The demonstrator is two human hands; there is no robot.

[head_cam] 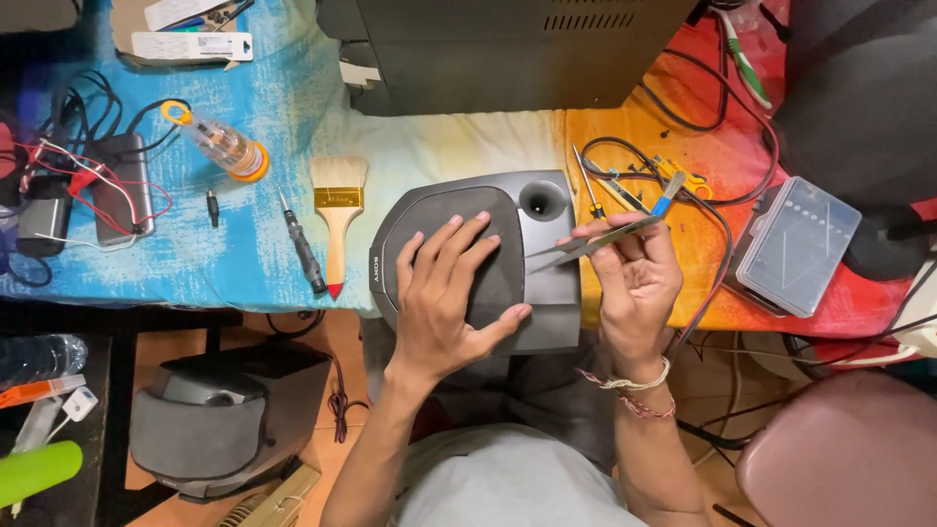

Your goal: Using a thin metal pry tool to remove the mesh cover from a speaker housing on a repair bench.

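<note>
The left hand (444,303) lies flat and spread on the grey speaker (478,263) at the table (439,146) edge; the right hand (634,278) grips metal tweezers (595,242) pointing at it

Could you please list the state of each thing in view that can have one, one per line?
Speaker: lying face up at the table edge, grille on.
Left hand: spread flat on the grille.
Right hand: pinching tweezers, tips towards the speaker.
Brush: lying flat, untouched.
Screwdriver: lying flat, untouched.
Plastic case: lid shut.
</note>
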